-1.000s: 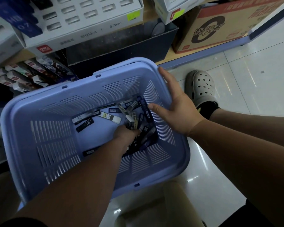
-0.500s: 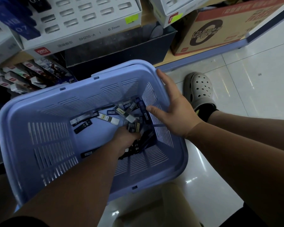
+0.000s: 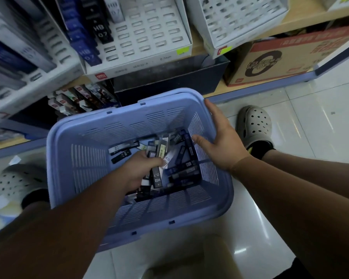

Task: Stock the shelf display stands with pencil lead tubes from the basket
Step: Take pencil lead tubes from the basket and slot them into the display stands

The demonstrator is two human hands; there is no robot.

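Left hand [image 3: 141, 170] gripping bunch of lead tubes [image 3: 157, 177] inside basket [image 3: 56, 168]. Right hand [image 3: 224, 141] resting spread on rim just beside, thumb lying inside wall.

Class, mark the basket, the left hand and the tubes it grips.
basket [image 3: 63, 150], head view, bare left wall.
left hand [image 3: 140, 168], head view, back of hand.
tubes [image 3: 157, 178], head view, black HB label below the fingers.

The basket [image 3: 169, 99] fills the centre of the frame, below the shelf [image 3: 270, 31]. Pencil lead tubes [image 3: 181, 172] lie heaped in its right half. The left hand [image 3: 141, 170] is inside among them, gripping several. The right hand [image 3: 224, 146] rests on the right rim. Display stands [image 3: 149, 37] sit on the shelf across the top. A cardboard box [image 3: 280, 59] is at upper right, and a shoe [image 3: 254, 125] is right of the basket.
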